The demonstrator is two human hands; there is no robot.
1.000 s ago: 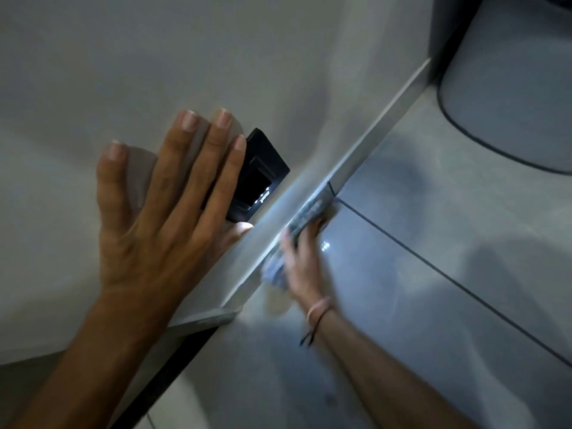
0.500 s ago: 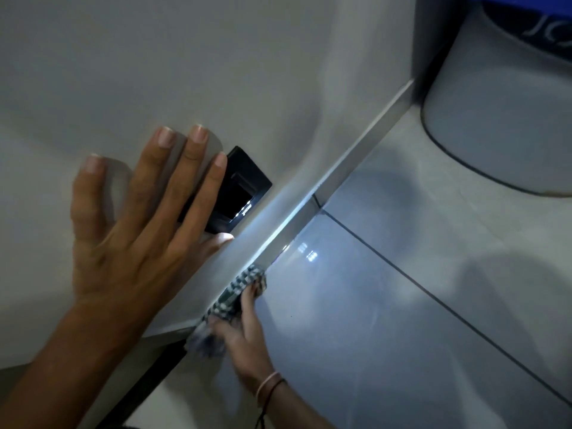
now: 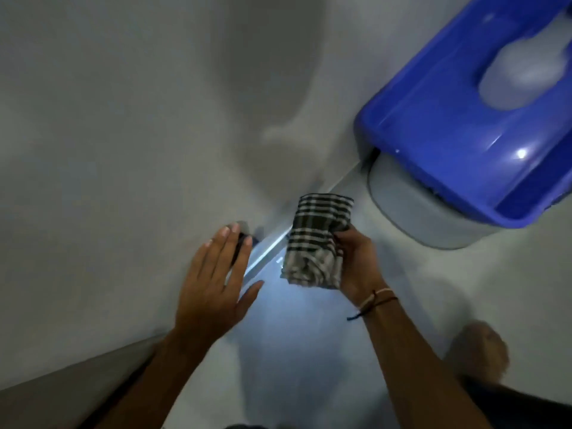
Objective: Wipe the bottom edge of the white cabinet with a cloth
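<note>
The white cabinet [image 3: 123, 150] fills the left and top of the view, and its bottom edge [image 3: 269, 249] runs diagonally as a pale strip above the tiled floor. My left hand [image 3: 216, 283] lies flat on the cabinet face with fingers spread, covering most of a small black fitting [image 3: 243, 239]. My right hand [image 3: 356, 261] holds a bunched dark-and-white checked cloth [image 3: 315, 243], lifted away from the floor and hanging just in front of the edge.
A grey bin [image 3: 433, 218] with a blue lid [image 3: 464, 113] stands on the floor at the right, close to the cabinet's far end. A bare foot [image 3: 483, 348] rests on the tiles at lower right. Glossy grey floor tiles [image 3: 309, 335] lie between my arms.
The view has pulled back and up. My right hand has come off the bottom edge and raised the cloth above the floor. My left hand stays on the cabinet face.
</note>
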